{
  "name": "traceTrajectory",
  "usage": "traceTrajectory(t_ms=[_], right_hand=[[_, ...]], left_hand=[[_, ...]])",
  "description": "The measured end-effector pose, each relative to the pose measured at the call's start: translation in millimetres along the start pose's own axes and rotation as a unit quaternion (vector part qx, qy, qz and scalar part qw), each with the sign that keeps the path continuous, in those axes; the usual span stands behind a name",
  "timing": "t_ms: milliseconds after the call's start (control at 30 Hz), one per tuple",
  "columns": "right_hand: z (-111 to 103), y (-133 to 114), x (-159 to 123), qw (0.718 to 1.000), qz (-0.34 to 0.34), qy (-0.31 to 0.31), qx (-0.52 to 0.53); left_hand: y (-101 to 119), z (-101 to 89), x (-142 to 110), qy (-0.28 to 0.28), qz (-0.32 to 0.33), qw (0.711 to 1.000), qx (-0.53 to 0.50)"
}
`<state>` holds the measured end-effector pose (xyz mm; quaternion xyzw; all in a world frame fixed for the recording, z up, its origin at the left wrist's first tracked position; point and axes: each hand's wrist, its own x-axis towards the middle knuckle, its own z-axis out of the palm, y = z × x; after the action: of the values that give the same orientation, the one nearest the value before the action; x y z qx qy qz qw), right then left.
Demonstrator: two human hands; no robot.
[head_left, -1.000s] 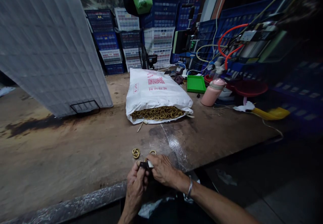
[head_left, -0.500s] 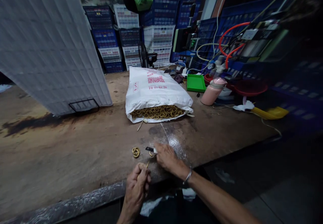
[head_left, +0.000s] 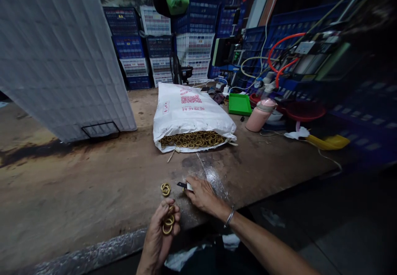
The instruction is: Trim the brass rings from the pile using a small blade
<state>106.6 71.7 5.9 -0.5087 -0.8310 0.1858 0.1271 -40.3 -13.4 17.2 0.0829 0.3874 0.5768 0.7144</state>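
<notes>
My left hand is near the table's front edge, fingers curled around a few brass rings. My right hand rests on the table and grips a small dark tool with a pale handle. A small pile of brass rings lies on the table just left of the tool. Behind them a white sack lies open towards me, with several brass rings showing in its mouth.
A large grey quilted panel leans at the left. A green tray, pink bottle, red bowl and yellow scoop sit at the right. Stacked blue and white crates stand behind. The worn wooden table has a plastic-wrapped front edge.
My hands have come apart. The right hand carried the tool forward onto the table. The left hand drew back and turned palm up, showing rings in it.
</notes>
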Motion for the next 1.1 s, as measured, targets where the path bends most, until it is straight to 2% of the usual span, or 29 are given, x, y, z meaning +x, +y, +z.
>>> traceTrajectory(t_ms=[100, 200, 333, 433, 567, 700, 833, 1000, 1100], right_hand=[[-0.2, 3.5, 0.9, 1.0, -0.013, 0.005, 0.011], [-0.1, 3.1, -0.8, 0.998, -0.039, 0.009, 0.04], [-0.2, -5.8, -3.6, 0.992, -0.075, 0.01, 0.098], [-2.2, -13.0, -4.9, 0.985, -0.098, 0.012, 0.139], [-6.5, -19.1, -6.6, 0.978, -0.106, 0.013, 0.178], [-8.0, -22.9, -8.0, 0.974, -0.116, 0.017, 0.194], [-9.6, -25.4, -7.7, 0.966, -0.083, -0.008, 0.246], [-6.0, -24.7, -5.7, 0.952, -0.004, -0.059, 0.299], [-0.2, -23.0, -4.4, 0.946, 0.017, -0.082, 0.315]], left_hand=[[0.6, -1.5, 2.8, 0.034, -0.014, 0.999, -0.018], [-2.1, -0.4, 5.5, 0.07, -0.01, 0.997, 0.01], [-8.6, 4.8, 8.8, 0.038, 0.044, 0.995, 0.079], [-11.6, 5.9, 10.7, 0.046, 0.087, 0.986, 0.131], [-12.5, 2.4, 11.6, 0.074, 0.089, 0.976, 0.183], [-13.5, -1.7, 12.4, 0.046, 0.08, 0.976, 0.199], [-14.1, -3.9, 13.3, 0.047, 0.085, 0.969, 0.226], [-14.6, 0.7, 12.1, 0.098, 0.143, 0.932, 0.318], [-15.4, 2.1, 11.2, 0.096, 0.164, 0.928, 0.321]])
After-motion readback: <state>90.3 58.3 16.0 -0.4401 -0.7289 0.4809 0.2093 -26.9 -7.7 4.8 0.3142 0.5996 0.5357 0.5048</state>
